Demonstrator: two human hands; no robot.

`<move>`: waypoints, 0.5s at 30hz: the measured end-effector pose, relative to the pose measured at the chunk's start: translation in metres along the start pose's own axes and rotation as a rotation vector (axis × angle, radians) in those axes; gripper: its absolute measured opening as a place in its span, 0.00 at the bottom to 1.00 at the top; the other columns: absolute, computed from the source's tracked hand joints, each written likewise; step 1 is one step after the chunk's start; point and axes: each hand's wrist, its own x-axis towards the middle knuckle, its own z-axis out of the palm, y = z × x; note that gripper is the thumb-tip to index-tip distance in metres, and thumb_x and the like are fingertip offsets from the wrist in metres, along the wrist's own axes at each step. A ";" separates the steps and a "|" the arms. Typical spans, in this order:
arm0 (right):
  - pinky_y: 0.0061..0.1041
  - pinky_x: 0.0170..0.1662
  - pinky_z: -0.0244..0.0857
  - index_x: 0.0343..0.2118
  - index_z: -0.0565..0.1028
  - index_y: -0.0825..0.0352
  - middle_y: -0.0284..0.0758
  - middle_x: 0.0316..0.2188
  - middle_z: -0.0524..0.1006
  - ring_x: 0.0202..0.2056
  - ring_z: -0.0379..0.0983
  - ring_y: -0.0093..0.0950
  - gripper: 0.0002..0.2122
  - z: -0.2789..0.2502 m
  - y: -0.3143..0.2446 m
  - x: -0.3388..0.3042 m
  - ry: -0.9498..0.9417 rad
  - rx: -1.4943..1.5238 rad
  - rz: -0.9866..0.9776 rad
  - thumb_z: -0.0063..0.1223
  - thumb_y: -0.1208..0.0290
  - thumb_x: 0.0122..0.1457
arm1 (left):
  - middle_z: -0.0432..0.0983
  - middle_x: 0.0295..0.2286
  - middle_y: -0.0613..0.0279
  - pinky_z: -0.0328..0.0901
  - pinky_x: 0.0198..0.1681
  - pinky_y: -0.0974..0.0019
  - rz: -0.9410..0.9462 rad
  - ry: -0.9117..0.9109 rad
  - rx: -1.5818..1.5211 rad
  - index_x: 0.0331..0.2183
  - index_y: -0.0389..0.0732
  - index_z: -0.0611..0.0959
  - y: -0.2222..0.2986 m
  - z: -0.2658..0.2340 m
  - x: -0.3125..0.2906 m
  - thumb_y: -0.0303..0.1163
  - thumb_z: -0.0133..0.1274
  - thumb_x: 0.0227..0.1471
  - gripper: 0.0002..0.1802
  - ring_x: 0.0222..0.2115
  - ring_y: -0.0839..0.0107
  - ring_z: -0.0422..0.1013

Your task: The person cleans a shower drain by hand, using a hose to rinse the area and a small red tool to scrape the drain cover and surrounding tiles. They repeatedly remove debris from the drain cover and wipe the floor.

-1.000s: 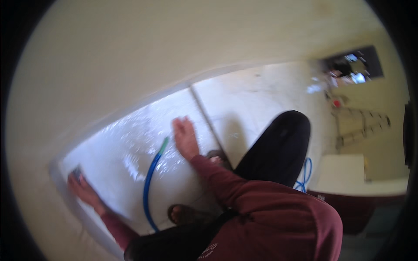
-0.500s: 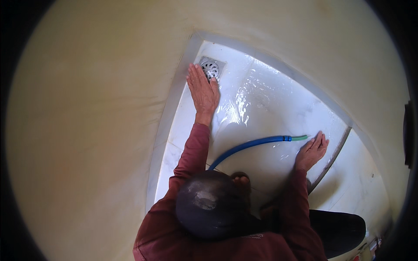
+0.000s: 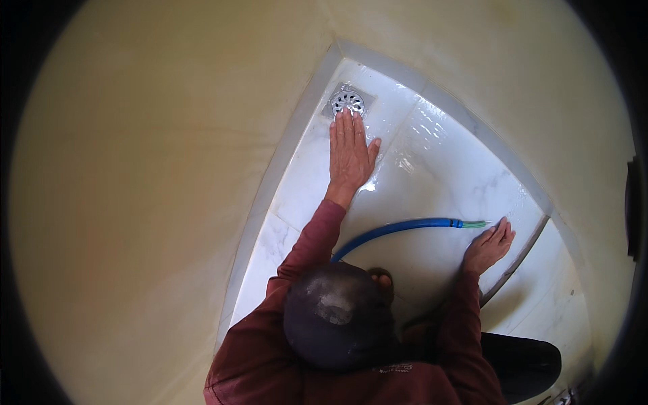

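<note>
My left hand (image 3: 350, 154) lies palm down on the wet white floor tiles (image 3: 418, 182), its fingers stretched out. The middle fingertips touch or cover the near edge of a round metal floor drain (image 3: 347, 102), which has slotted openings. At the right my right hand (image 3: 489, 248) is also open, with its fingers stretched beside the tip of a hose. A blue hose (image 3: 398, 226) ends in a thinner green piece (image 3: 474, 225) close to those fingers. The hose's lower end disappears behind my knee. Neither hand holds anything; the palms are hidden.
Grey skirting (image 3: 297, 128) borders the floor, and yellowish walls (image 3: 155, 169) rise at the left and far side. A dark strip (image 3: 516, 263) crosses the floor right of my right hand. My dark-trousered knee (image 3: 337, 317) and a foot (image 3: 383, 282) are near.
My left hand has moved from the drain's left side to its near edge, and its thumb has spread away. My right hand stays by the hose tip. The view has shifted slightly.
</note>
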 end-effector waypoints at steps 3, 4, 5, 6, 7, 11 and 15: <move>0.51 0.72 0.52 0.67 0.71 0.64 0.47 0.65 0.69 0.70 0.57 0.53 0.21 -0.003 0.004 -0.001 -0.011 0.086 0.031 0.43 0.69 0.73 | 0.45 0.72 0.30 0.36 0.76 0.41 -0.011 -0.028 0.022 0.70 0.24 0.57 0.012 -0.003 -0.006 0.52 0.42 0.72 0.44 0.74 0.39 0.41; 0.51 0.72 0.51 0.67 0.71 0.64 0.48 0.65 0.69 0.70 0.57 0.53 0.21 -0.003 0.008 -0.001 -0.006 0.117 0.034 0.44 0.69 0.73 | 0.45 0.72 0.30 0.36 0.76 0.41 0.003 -0.030 0.022 0.70 0.24 0.57 0.017 -0.003 -0.001 0.52 0.42 0.72 0.44 0.74 0.39 0.41; 0.51 0.72 0.51 0.68 0.70 0.64 0.48 0.65 0.68 0.70 0.57 0.53 0.22 -0.001 0.012 -0.001 0.006 0.135 0.041 0.44 0.70 0.73 | 0.46 0.72 0.31 0.37 0.76 0.42 0.005 0.004 0.046 0.71 0.26 0.58 0.019 0.002 0.005 0.53 0.42 0.72 0.43 0.74 0.40 0.42; 0.51 0.72 0.51 0.68 0.70 0.65 0.48 0.65 0.68 0.70 0.57 0.53 0.22 0.002 0.016 -0.002 0.025 0.145 0.054 0.45 0.70 0.72 | 0.47 0.72 0.32 0.38 0.76 0.43 -0.003 0.033 0.106 0.71 0.28 0.59 0.008 0.006 0.009 0.53 0.42 0.72 0.43 0.74 0.41 0.44; 0.51 0.72 0.50 0.68 0.70 0.65 0.49 0.65 0.68 0.70 0.57 0.54 0.22 0.007 0.018 -0.001 0.013 0.146 0.034 0.46 0.71 0.72 | 0.49 0.72 0.34 0.37 0.77 0.43 -0.007 0.075 0.159 0.70 0.28 0.60 -0.004 0.009 0.013 0.53 0.43 0.71 0.43 0.74 0.43 0.45; 0.51 0.73 0.47 0.69 0.67 0.66 0.51 0.64 0.67 0.70 0.56 0.55 0.23 0.001 -0.004 0.012 -0.010 0.195 0.079 0.45 0.69 0.73 | 0.49 0.72 0.37 0.37 0.76 0.43 -0.091 0.115 0.104 0.72 0.29 0.56 -0.026 0.005 0.014 0.50 0.37 0.74 0.40 0.73 0.41 0.47; 0.54 0.73 0.44 0.68 0.64 0.74 0.56 0.65 0.64 0.69 0.54 0.57 0.26 0.022 -0.010 0.046 -0.031 0.342 0.093 0.44 0.61 0.74 | 0.50 0.72 0.38 0.37 0.75 0.37 0.017 -0.039 -0.035 0.72 0.32 0.60 0.010 -0.003 -0.034 0.52 0.41 0.73 0.40 0.74 0.40 0.45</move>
